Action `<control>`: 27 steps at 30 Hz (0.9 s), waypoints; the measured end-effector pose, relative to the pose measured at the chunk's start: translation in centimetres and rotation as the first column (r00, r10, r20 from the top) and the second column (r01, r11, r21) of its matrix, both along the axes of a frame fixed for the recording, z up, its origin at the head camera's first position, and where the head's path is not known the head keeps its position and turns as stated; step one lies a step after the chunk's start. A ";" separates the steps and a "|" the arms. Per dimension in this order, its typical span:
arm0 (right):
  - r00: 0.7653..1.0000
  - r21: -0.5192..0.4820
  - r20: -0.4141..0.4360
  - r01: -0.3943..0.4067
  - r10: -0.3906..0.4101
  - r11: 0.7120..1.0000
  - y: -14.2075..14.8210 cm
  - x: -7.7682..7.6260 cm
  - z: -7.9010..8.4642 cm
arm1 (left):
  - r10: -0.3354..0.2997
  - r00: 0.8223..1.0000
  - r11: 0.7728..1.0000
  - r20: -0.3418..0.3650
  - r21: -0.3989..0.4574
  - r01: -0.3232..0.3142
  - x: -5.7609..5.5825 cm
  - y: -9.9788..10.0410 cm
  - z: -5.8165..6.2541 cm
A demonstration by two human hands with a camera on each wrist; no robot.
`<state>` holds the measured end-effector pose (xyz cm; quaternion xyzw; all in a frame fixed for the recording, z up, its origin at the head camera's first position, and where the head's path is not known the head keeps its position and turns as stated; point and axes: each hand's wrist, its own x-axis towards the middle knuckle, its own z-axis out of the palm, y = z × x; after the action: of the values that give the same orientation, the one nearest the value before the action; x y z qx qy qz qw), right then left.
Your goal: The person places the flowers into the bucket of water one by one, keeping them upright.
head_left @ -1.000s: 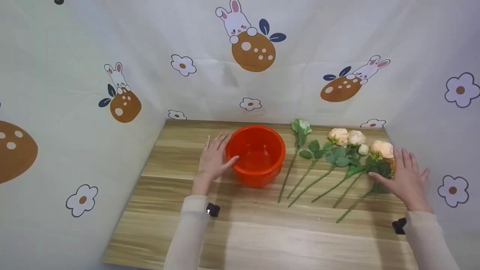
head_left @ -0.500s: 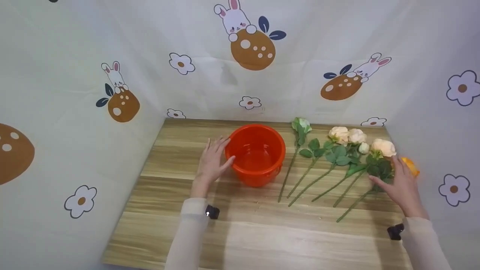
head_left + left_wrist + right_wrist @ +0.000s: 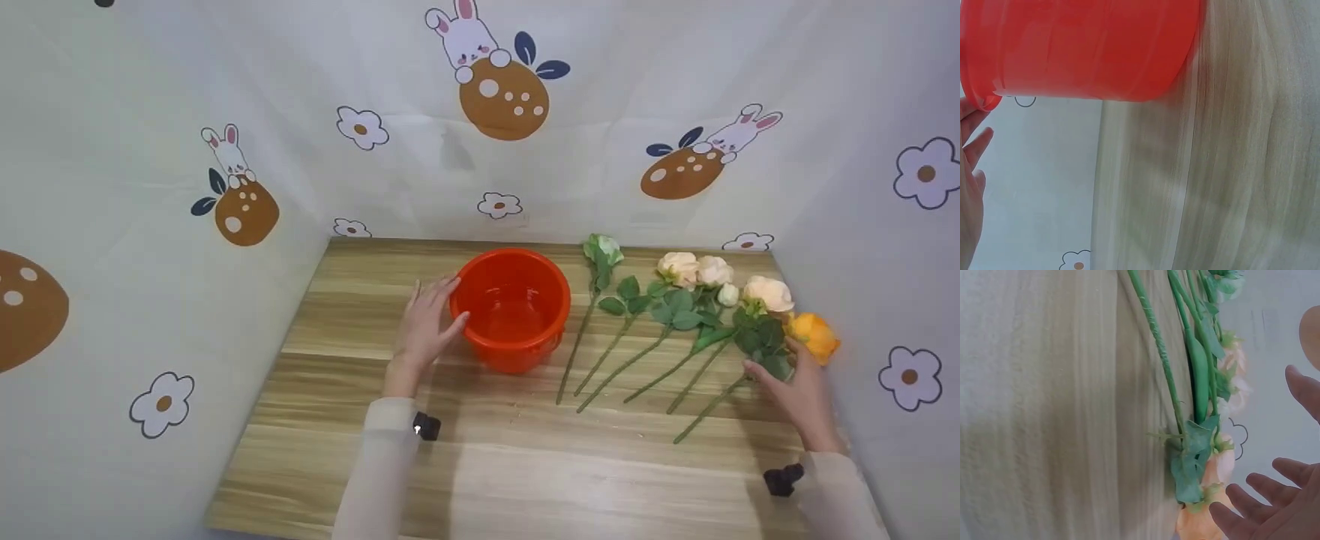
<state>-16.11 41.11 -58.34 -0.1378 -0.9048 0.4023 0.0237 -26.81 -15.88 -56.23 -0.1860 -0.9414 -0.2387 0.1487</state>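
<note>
A red plastic bucket (image 3: 511,351) stands upright on the wooden table. My left hand (image 3: 425,330) rests its spread fingers at the bucket's left rim, the thumb apart from the index finger. The left wrist view shows the fingertips (image 3: 979,115) at the lip of the bucket (image 3: 1089,50). My right hand (image 3: 801,397) hovers by the leaves of an orange artificial flower (image 3: 814,337), the rightmost stem. In the right wrist view its fingers (image 3: 1252,503) are spread, with a gap to the orange bloom (image 3: 1199,523) and stem (image 3: 1159,349).
Several more artificial stems lie between bucket and right hand: a pale green flower (image 3: 604,250), peach roses (image 3: 679,270) and another peach rose (image 3: 768,294). A patterned cloth (image 3: 420,180) encloses the table (image 3: 330,435) at the back and sides.
My right hand has come down and toward me, uncovering the orange bloom and nearing its leaves and stem. The left hand has stayed almost still at the bucket.
</note>
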 end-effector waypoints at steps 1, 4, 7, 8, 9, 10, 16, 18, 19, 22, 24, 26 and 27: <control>1.000 -0.023 0.008 0.008 -0.008 1.000 0.0 0.1 -0.1 | -0.001 1.000 1.000 -0.004 0.006 0.001 0.0 0.0 0.0; 0.999 -0.057 0.016 0.036 -0.036 0.998 -0.3 0.4 -0.5 | 0.000 1.000 1.000 -0.015 0.013 0.000 0.0 0.1 -0.1; 0.997 -0.082 0.023 0.069 -0.067 0.994 -0.4 0.6 -0.9 | 0.002 1.000 1.000 -0.014 0.017 -0.002 0.0 0.1 0.0; 0.997 -0.089 0.027 0.078 -0.076 0.993 -0.5 0.7 -1.0 | 0.004 1.000 1.000 -0.008 0.015 -0.004 0.0 0.1 0.0; 0.996 -0.103 0.033 0.089 -0.086 0.991 -0.6 0.7 -1.1 | 0.007 1.000 1.000 -0.003 0.009 -0.007 0.1 0.1 0.0; 0.994 -0.109 0.042 0.102 -0.098 0.989 -0.7 0.8 -1.2 | 0.008 1.000 1.000 0.002 0.006 -0.008 0.1 0.1 0.0; 0.981 -0.257 0.098 0.188 -0.168 0.948 -1.0 1.0 -2.0 | 0.011 1.000 1.000 0.005 0.015 -0.011 0.0 0.1 -0.2; 0.977 -0.361 0.122 0.206 -0.173 0.909 -1.1 1.1 -2.2 | 0.010 1.000 1.000 -0.002 0.017 -0.010 0.0 0.1 -0.3; 0.975 -0.414 0.135 0.216 -0.175 0.884 -1.1 1.1 -2.2 | 0.010 1.000 1.000 -0.004 0.022 -0.010 0.0 0.1 -0.3; 0.966 -0.529 0.158 0.259 -0.206 0.808 -1.4 1.2 -2.3 | 0.015 1.000 1.000 -0.004 0.021 -0.015 0.0 0.2 -0.3; 0.956 -0.555 0.160 0.293 -0.246 0.778 -1.6 1.3 -2.5 | 0.016 1.000 1.000 -0.004 0.023 -0.015 0.0 0.2 -0.3; 0.945 -0.584 0.161 0.323 -0.284 0.745 -1.8 1.5 -2.7 | 0.014 1.000 1.000 -0.004 0.023 -0.014 0.1 0.1 -0.3; 0.942 -0.582 0.164 0.332 -0.292 0.742 -1.9 1.5 -2.8 | 0.011 1.000 1.000 -0.004 0.029 -0.011 0.1 0.1 -0.3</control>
<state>-14.58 39.20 -61.11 -0.2998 -0.6939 0.6544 0.0176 -26.70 -15.74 -56.58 -0.1791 -0.9386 -0.2509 0.1548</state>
